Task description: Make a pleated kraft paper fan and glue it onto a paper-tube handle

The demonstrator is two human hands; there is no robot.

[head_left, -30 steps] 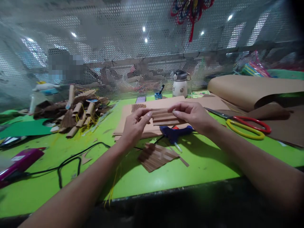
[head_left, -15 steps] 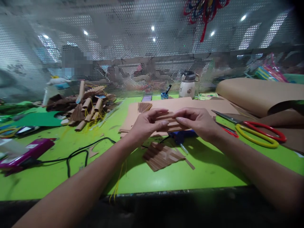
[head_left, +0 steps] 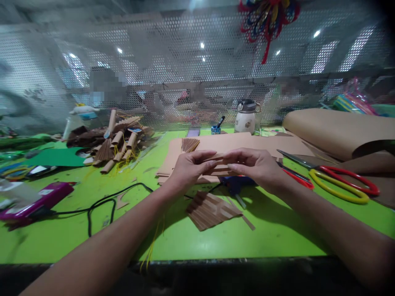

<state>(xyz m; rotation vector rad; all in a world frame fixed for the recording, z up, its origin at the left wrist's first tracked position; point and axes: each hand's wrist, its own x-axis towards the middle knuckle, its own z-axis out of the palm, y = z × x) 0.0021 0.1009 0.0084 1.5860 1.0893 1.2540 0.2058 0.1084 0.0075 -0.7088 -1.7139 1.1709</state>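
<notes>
The left hand (head_left: 189,169) and the right hand (head_left: 261,165) hover above the green counter (head_left: 277,230), their fingertips almost meeting, with a piece of pleated brown paper (head_left: 221,167) held between them. Both sets of fingers are narrow, pinching the paper with thumbs nearest the person; the hands cover so much of it that I can't see where its ends are. Below the fingers lies a blue glue gun (head_left: 236,184), partly hidden by the right hand. Closer to the person than the fingers, a second pleated piece (head_left: 212,210) rests flat, a thin strip (head_left: 248,222) beside it. Brown sheets (head_left: 228,142) spread beyond the fingers, a small folded fan (head_left: 189,144) on them just past the left hand. Right of the fingers are big scissors (head_left: 339,183) with red and yellow handles. Well to their left sit a purple box (head_left: 55,194) and a heap of paper tubes (head_left: 119,150). Far past the fingers stands a white bottle (head_left: 245,122).
</notes>
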